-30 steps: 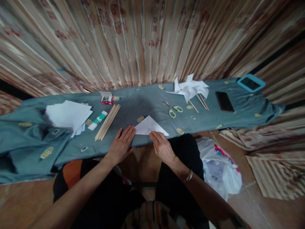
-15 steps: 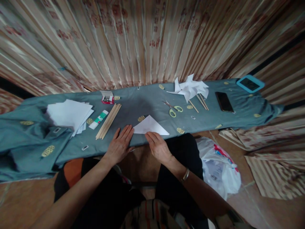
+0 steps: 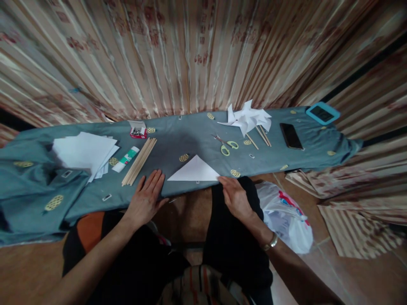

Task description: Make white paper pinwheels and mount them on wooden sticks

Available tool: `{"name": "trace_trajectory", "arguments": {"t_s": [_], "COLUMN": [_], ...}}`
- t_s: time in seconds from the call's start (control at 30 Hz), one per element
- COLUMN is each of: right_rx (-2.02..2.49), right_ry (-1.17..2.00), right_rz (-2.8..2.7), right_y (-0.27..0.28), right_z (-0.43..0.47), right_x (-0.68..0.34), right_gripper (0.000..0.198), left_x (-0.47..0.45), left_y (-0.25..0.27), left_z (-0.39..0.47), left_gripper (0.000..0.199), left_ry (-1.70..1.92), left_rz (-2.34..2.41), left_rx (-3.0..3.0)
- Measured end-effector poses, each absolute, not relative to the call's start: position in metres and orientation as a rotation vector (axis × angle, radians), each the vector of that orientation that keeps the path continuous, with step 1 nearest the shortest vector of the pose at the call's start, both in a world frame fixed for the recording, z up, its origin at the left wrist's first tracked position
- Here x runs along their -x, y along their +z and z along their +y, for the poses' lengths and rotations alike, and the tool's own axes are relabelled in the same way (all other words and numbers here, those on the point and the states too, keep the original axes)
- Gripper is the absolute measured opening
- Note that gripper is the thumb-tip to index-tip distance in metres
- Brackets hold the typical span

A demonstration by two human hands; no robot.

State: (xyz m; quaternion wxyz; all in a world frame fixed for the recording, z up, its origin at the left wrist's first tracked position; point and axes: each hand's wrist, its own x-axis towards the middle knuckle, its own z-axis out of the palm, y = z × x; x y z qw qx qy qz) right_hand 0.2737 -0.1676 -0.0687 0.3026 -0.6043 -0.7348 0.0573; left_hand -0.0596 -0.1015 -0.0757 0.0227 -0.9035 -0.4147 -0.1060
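Near the front edge of the patterned cloth (image 3: 171,140), just below the centre of the frame, a white paper triangle (image 3: 194,170) lies flat, its peak pointing away from the person. The left hand (image 3: 146,197) rests palm down on the cloth to its left, fingers close together, thumb held out, gripping nothing and not touching the paper. The right hand (image 3: 235,195) has its bunched fingertips at the triangle's right corner; I cannot tell whether the thumb pinches from beneath.

By my reading, this sheet has its diagonal fold, but I see no cuts in it. The scissors (image 3: 224,143) lie unused right of centre. Toward the upper right, overlapping white pinwheels (image 3: 246,117) look already made, with thin sticks (image 3: 263,136) showing below them. Over at the left sit unfolded sheets (image 3: 84,148), a glue stick (image 3: 126,159), loose wooden sticks (image 3: 140,162) and a red box (image 3: 137,132), all untouched by either hand.
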Motion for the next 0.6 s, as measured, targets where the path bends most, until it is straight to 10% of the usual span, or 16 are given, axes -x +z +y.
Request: {"name": "trace_trajectory", "arguments": {"t_s": [0.6], "right_rx": [1.747], "right_ry": [0.249], "right_rz": [-1.752], "right_y": [-0.075], "right_z": [-0.143], "right_x": [-0.267], "right_gripper": [0.031], "left_x": [0.0], "left_y": [-0.08], "left_z": [-0.083], "left_gripper": [0.051], "left_ry": [-0.937], "left_rz": [-1.592], "left_rx": [2.866]}}
